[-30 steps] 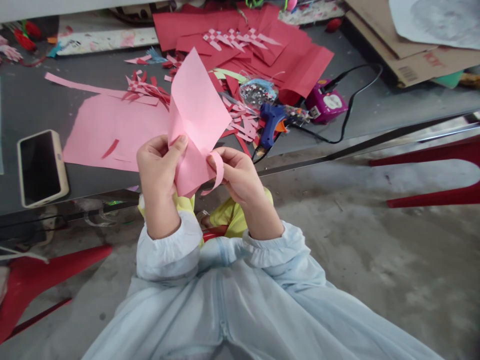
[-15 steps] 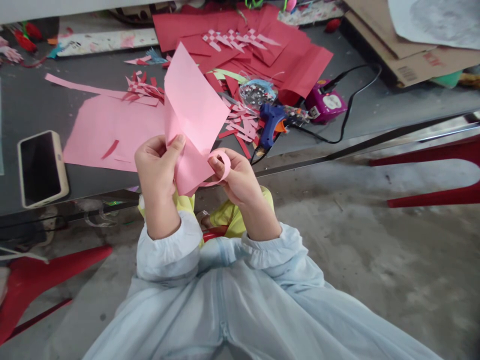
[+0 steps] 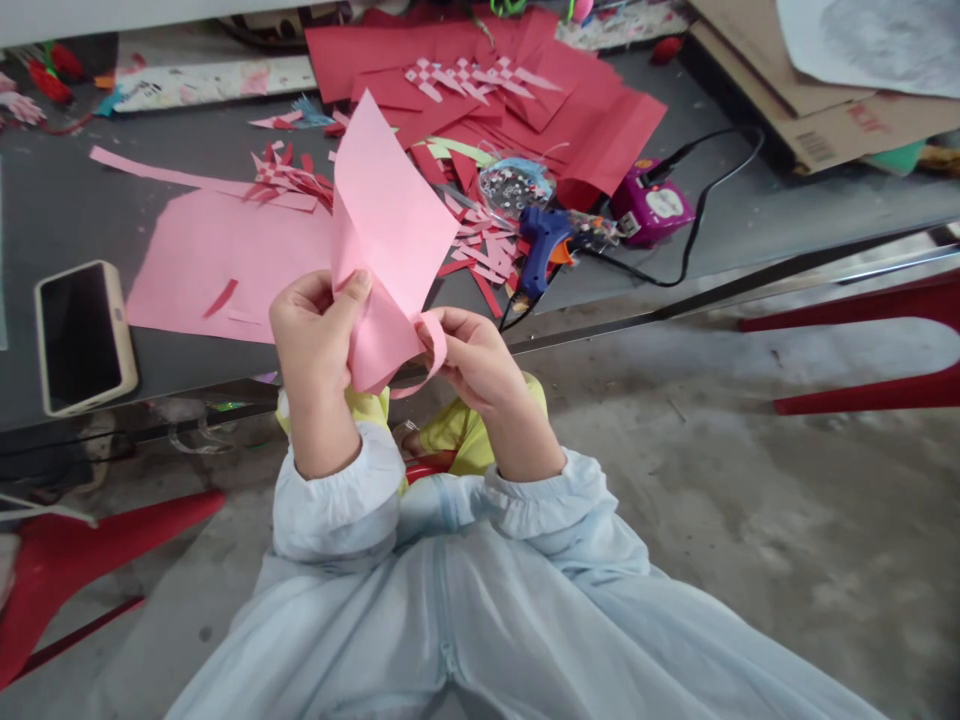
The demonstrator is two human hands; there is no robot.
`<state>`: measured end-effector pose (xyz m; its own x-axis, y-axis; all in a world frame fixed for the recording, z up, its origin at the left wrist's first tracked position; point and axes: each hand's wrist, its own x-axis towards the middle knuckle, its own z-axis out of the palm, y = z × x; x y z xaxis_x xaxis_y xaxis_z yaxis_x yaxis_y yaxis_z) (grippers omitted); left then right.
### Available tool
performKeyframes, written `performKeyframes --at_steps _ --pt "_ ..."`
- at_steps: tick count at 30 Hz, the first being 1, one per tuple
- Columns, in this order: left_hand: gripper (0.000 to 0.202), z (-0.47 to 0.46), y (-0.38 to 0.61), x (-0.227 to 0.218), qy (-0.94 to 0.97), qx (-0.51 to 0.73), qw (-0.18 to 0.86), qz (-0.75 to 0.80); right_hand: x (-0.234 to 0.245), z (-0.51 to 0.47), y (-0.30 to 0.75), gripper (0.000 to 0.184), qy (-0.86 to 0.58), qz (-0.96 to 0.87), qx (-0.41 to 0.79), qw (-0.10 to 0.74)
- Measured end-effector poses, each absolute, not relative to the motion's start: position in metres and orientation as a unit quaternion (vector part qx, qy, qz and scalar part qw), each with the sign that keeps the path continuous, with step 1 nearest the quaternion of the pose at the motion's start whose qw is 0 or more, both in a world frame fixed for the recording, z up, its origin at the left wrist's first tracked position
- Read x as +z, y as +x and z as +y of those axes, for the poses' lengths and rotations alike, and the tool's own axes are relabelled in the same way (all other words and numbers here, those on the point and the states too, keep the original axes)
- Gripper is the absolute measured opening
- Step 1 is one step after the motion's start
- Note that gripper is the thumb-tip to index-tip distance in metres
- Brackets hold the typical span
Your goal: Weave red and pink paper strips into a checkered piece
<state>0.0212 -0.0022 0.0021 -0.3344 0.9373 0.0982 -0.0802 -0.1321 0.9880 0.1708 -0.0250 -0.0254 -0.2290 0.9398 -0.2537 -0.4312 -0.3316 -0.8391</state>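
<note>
My left hand [image 3: 315, 325] is closed on a folded sheet of pink paper [image 3: 394, 215], the thumb pressing on its near side. The sheet stands tilted up above the table's front edge. At the sheet's lower right corner my right hand [image 3: 476, 355] pinches a narrow pink paper strip [image 3: 436, 350], which curls down in a loop below the fingers. Whether the strip is still joined to the sheet is hidden by the fingers. Behind the hands, a larger pink sheet [image 3: 225, 250] lies flat on the dark table [image 3: 67, 210].
On the table are a phone [image 3: 82, 335], a blue glue gun [image 3: 541, 245], a purple box [image 3: 651, 205] with a black cord, pink paper scraps [image 3: 487, 245] and red paper sheets [image 3: 600, 130]. Cardboard [image 3: 795, 120] lies at the right. Red stool legs [image 3: 862, 395] stand below.
My right hand has turned slightly, and the strip's loop has shifted left and downward, hanging longer under the fingers. The folded sheet has tilted a little; my left hand keeps its hold.
</note>
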Motion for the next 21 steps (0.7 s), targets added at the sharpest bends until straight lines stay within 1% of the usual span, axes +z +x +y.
performKeyframes --at_steps 5,7,10,14,18,21 --pt "0.041 -0.0014 0.0225 0.0051 0.395 0.639 0.405 0.521 -0.0286 -0.0257 0.1676 0.036 -0.361 -0.319 0.693 0.536" --pt "0.041 -0.0009 0.0226 0.0049 0.396 0.641 0.4 0.522 -0.0294 -0.026 0.1675 0.035 -0.35 -0.313 0.696 0.543" --pt "0.04 0.0002 0.0214 0.0029 0.399 0.644 0.396 0.52 -0.0299 -0.0262 0.169 0.036 -0.351 -0.302 0.71 0.531" --pt "0.04 0.001 0.0189 -0.0004 0.411 0.64 0.39 0.519 -0.0304 -0.0263 0.1727 0.039 -0.369 -0.312 0.722 0.496" --pt "0.038 0.0004 0.0181 -0.0021 0.424 0.643 0.375 0.516 -0.0317 -0.0258 0.1746 0.039 -0.377 -0.321 0.733 0.466" --pt "0.036 0.0002 0.0183 -0.0018 0.424 0.642 0.374 0.518 -0.033 -0.0252 0.1735 0.04 -0.384 -0.318 0.728 0.47"
